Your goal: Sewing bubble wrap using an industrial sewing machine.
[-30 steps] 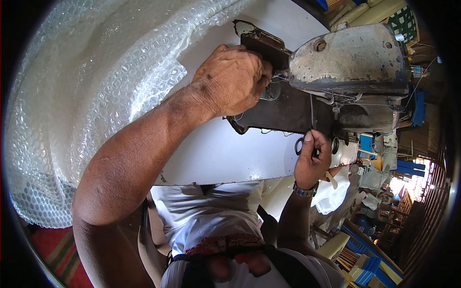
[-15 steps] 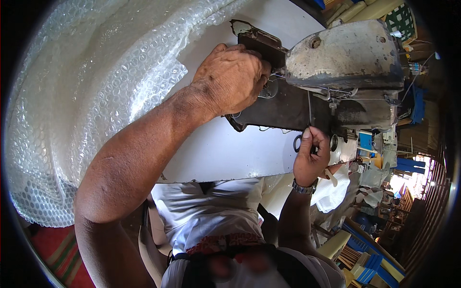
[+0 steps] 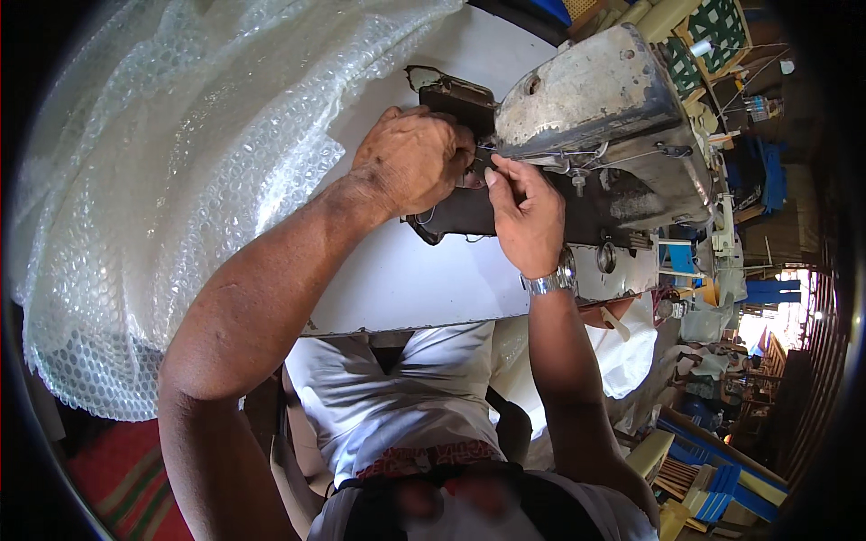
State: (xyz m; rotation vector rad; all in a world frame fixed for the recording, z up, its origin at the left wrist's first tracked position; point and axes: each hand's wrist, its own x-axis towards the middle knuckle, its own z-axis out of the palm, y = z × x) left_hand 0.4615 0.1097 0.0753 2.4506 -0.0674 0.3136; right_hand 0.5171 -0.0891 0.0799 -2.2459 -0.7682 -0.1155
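A worn, pale-grey sewing machine with chipped paint stands on a white tabletop. Curled at the needle end of its head, my left hand is closed; its fingertips are mostly hidden, and so is whatever they hold. My right hand, with a metal watch at the wrist, is close beside it. Its thumb and index finger come together beside the needle area, on something too small to make out. Beneath both hands lies the machine's dark bed. A round dark ring shows near the table edge.
Bubble wrap is heaped across the left of the table and hangs over its edge. Blue and cream chair-like pieces stand at the lower right. White sheeting hangs beyond the table's right end.
My right hand has moved up and left from the table's front edge to beside my left hand. The thin grey rod at its fingertips no longer shows. My left hand stays by the needle end.
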